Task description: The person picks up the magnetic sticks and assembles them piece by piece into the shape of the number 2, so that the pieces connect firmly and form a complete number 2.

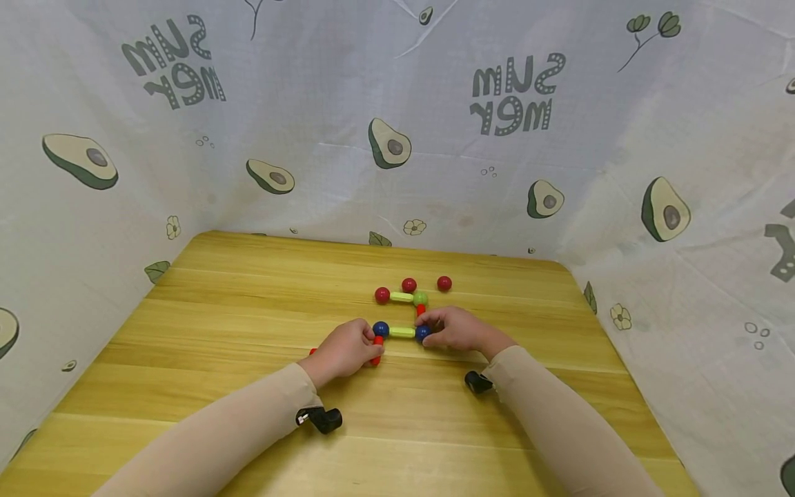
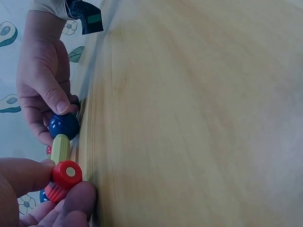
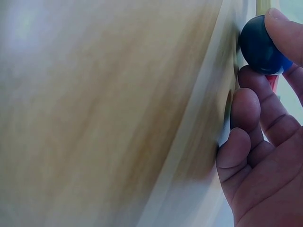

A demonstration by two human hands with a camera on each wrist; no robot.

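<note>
A linked chain of toy rods and balls lies on the table. In the head view, my left hand (image 1: 344, 348) pinches a red rod (image 1: 378, 351), whose far end meets a blue ball (image 1: 381, 329). A yellow-green rod (image 1: 402, 333) joins that ball to a second blue ball (image 1: 423, 334). Thumb and fingers of my right hand (image 1: 458, 328) grip this second ball, seen large in the right wrist view. From there another red rod (image 1: 421, 310), partly hidden by the fingers, leads to a green ball (image 1: 420, 298). In the left wrist view, the pinched red rod (image 2: 67, 174) shows its round end.
Beyond the hands, a yellow-green rod (image 1: 401, 297) runs from the green ball to a red ball (image 1: 382, 295). Two separate red balls, one near (image 1: 408, 284) and one farther right (image 1: 444, 283), lie behind. A red piece (image 1: 313, 351) peeks out left of my left hand.
</note>
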